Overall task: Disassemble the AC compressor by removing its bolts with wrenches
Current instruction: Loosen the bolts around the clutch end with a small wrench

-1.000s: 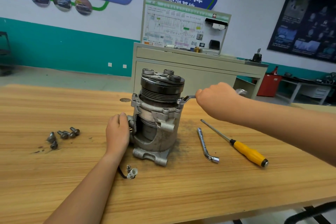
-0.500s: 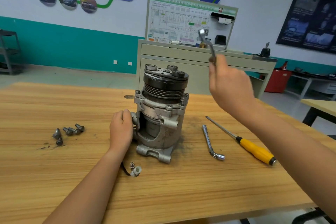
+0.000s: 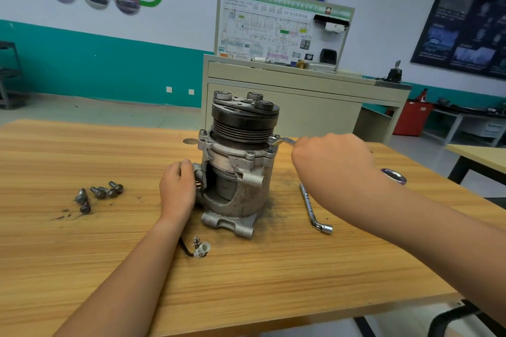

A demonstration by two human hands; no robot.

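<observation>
The AC compressor point(image 3: 238, 161) stands upright on the wooden table point(image 3: 246, 276), black pulley on top. My left hand point(image 3: 178, 189) grips its lower left side. My right hand point(image 3: 331, 161) holds a silver ring wrench point(image 3: 282, 141); the wrench's ring end sits on a bolt at the right corner of the upper flange. The wrench's other end point(image 3: 394, 174) pokes out behind my right forearm. Several removed bolts point(image 3: 100, 194) lie loose on the table to the left.
An L-shaped socket wrench point(image 3: 315, 209) lies right of the compressor, partly under my right arm. A white connector on a black wire point(image 3: 201, 250) trails in front. A beige training cabinet point(image 3: 287, 96) stands behind the table. Another table point(image 3: 476, 154) is at the right.
My right hand came down from head height with the wrench and set its ring end back on the flange bolt. My left hand stayed on the compressor.
</observation>
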